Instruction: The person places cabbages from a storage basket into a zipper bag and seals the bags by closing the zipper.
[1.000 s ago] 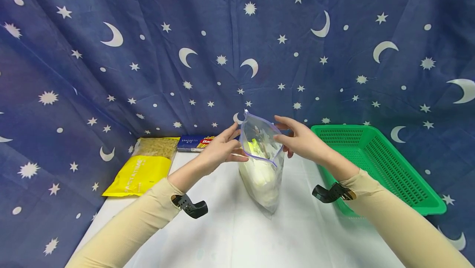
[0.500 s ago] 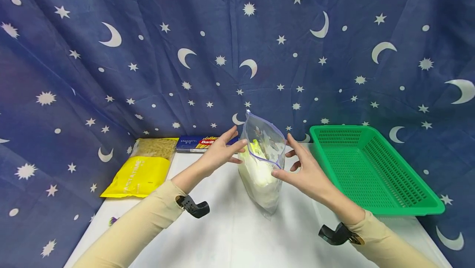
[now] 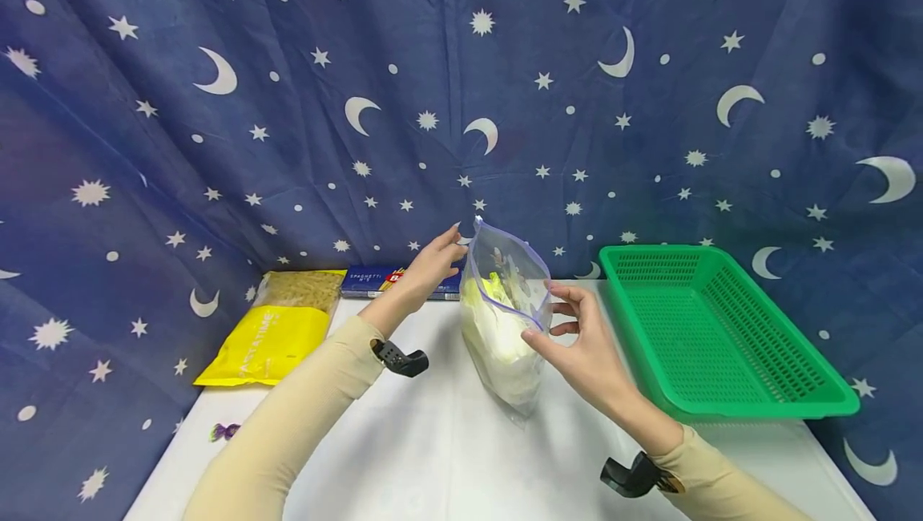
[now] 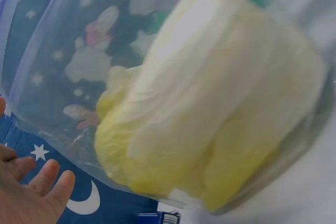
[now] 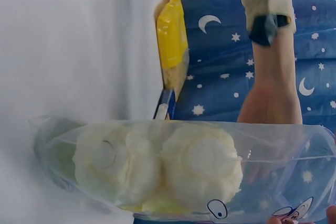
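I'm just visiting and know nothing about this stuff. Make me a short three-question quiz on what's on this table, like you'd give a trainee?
1. True or false: the basket holds the cabbage.
2. Which hand pinches the bag rim? A) left hand B) right hand C) neither
3. Fill in: the yellow pack lies to the ___ of the bag in the head view.

Key: 1. False: the cabbage is in the clear bag, and the basket stands apart. 2. B: its grip is on the near rim, while the left hand's fingers are straight at the far rim. 3. Left.
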Motion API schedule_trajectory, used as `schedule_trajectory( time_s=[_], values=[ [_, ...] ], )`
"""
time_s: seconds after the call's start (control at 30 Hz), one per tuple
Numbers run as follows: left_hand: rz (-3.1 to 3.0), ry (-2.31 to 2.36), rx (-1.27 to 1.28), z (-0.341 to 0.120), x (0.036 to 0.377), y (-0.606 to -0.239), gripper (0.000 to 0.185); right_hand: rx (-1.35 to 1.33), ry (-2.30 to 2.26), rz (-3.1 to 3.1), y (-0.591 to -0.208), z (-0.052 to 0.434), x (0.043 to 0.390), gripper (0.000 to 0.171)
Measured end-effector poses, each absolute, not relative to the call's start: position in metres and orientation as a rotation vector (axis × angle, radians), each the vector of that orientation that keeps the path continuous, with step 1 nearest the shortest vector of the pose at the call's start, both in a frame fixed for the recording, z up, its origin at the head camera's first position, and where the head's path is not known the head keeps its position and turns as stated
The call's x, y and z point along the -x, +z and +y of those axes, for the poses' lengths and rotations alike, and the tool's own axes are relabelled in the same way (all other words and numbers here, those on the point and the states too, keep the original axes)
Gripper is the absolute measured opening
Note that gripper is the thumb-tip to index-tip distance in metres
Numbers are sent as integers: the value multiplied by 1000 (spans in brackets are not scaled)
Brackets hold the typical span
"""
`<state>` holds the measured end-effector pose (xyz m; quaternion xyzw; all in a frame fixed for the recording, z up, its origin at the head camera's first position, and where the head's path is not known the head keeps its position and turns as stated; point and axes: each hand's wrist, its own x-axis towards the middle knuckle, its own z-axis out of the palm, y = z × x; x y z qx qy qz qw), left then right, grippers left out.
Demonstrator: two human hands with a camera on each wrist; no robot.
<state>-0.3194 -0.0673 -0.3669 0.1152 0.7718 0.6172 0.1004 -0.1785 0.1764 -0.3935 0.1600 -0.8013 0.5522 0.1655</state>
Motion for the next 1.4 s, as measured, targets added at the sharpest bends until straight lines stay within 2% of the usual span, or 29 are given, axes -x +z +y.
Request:
schedule_trajectory(
  time_s=[0.13, 0.27, 0.8, 1.07, 1.4],
  values=[
    [2269, 1826, -351, -63, 335, -365, 65, -479, 1601, -2230, -396, 173, 177, 44],
    [2253, 1820, -420, -61, 340, -363, 63, -505, 1570, -2219, -398, 172, 177, 33],
    [2406, 1843, -438, -79, 336, -363, 50, -547, 1582, -2261, -391, 185, 181, 16],
    [2427, 1850, -424, -89, 328, -366, 38, -494, 1602, -2236, -388, 200, 193, 16],
    [2375, 1948, -433, -93, 316, -369, 31, -322, 1614, -2256, -385, 218, 214, 25]
  ],
)
